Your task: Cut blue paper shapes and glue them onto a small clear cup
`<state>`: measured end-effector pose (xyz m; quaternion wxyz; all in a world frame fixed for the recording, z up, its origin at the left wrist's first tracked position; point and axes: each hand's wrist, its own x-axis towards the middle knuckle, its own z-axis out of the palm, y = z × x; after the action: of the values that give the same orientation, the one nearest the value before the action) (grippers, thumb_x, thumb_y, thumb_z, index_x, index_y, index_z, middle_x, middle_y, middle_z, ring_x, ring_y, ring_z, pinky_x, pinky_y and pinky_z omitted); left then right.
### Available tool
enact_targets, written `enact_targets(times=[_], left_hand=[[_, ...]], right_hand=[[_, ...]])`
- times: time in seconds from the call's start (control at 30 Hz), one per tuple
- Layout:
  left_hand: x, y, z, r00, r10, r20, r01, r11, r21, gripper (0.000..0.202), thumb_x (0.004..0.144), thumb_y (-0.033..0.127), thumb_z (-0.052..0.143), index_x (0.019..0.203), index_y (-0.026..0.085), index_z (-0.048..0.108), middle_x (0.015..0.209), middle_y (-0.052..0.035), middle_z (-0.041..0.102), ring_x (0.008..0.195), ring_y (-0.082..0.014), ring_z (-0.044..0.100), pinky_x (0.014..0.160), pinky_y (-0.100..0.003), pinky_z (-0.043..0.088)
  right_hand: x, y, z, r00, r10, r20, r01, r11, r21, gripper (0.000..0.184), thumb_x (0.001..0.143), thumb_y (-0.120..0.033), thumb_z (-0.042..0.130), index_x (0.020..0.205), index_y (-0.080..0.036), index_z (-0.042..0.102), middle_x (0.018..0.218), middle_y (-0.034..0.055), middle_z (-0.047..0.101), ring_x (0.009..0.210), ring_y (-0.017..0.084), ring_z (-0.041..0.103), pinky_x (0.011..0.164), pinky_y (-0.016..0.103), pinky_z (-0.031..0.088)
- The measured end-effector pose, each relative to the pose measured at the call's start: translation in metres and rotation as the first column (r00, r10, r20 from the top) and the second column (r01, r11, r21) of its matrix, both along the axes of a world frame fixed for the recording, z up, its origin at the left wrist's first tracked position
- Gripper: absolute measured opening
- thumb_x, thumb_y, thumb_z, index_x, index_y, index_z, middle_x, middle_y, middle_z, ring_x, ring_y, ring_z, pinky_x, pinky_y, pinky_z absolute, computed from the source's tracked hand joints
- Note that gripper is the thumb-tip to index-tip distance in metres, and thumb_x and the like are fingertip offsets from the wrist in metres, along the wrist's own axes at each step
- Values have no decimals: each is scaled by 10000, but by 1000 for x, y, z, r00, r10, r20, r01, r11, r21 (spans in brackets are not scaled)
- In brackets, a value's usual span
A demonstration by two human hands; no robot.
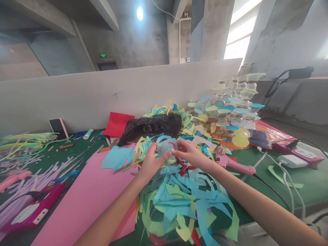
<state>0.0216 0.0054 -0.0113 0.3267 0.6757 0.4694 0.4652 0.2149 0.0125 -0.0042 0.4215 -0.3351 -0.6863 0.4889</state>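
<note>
Pinching a small clear plastic piece [166,147] between our left hand [151,164] and right hand [188,153], both grips pressed on it, we hold it above the blue-green paper scraps [176,201].

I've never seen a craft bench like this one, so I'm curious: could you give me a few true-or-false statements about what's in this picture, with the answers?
The left hand and right hand are both holding a small clear plastic piece. True.
The large sheet left of the hands is white. False: it is pink paper.
A black plastic bag lies beyond the hands, beside red paper. True.
The right hand is gripping a glue gun. False: the pink glue gun lies on the green mat, unheld.
Stacked clear plastic containers stand at the far right. True.
</note>
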Motion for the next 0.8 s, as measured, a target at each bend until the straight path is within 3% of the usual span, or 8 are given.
enact_targets(times=[0.23, 0.37, 0.47, 0.67, 0.8], left_hand=[[4, -3, 1, 992, 74, -97, -69, 996, 62, 442, 771, 534, 657, 1069, 213, 597, 1116, -81, 596, 1029, -242, 560, 912, -380, 439], [4, -2, -2, 993, 108, -57, -108, 994, 12, 720, 768, 542, 664, 1369, 252, 393, 1327, -127, 491, 1193, -274, 503, 953, -409, 439], [3, 1, -6, 994, 104, -33, -106, 993, -46, 835, 763, 546, 669, 1435, 231, 287, 1344, -152, 481, 1192, -281, 519, 939, -412, 459], [3, 2, -6, 996, 66, 56, -65, 998, -22, 753, 779, 522, 665, 1402, 251, 342, 1262, -117, 560, 1149, -263, 567, 974, -423, 455], [3, 1, -5, 997, 74, 35, -73, 997, -25, 738, 771, 521, 672, 1384, 257, 358, 1254, -111, 550, 1147, -258, 568, 971, -416, 460]], right_hand=[[0, 2, -3, 995, -78, 56, 75, 996, 41, 392, 786, -545, 652, 963, -210, 550, 860, -12, 581, 687, 128, 514, 584, 256, 391], [0, 2, -2, 997, -73, 31, 72, 996, 44, 334, 803, -495, 652, 928, -207, 536, 884, -6, 601, 736, 137, 560, 641, 271, 435], [0, 3, -3, 997, -79, 4, 79, 996, 36, 323, 799, -470, 662, 934, -206, 535, 933, 9, 629, 799, 154, 597, 706, 295, 467], [-1, 5, -6, 998, -65, -25, 65, 998, 0, 306, 793, -465, 663, 923, -211, 554, 968, 25, 661, 898, 183, 629, 811, 331, 490], [0, 5, -7, 999, -38, 7, 38, 999, 16, 334, 798, -470, 663, 986, -218, 549, 1024, 35, 662, 935, 190, 630, 822, 334, 494]])
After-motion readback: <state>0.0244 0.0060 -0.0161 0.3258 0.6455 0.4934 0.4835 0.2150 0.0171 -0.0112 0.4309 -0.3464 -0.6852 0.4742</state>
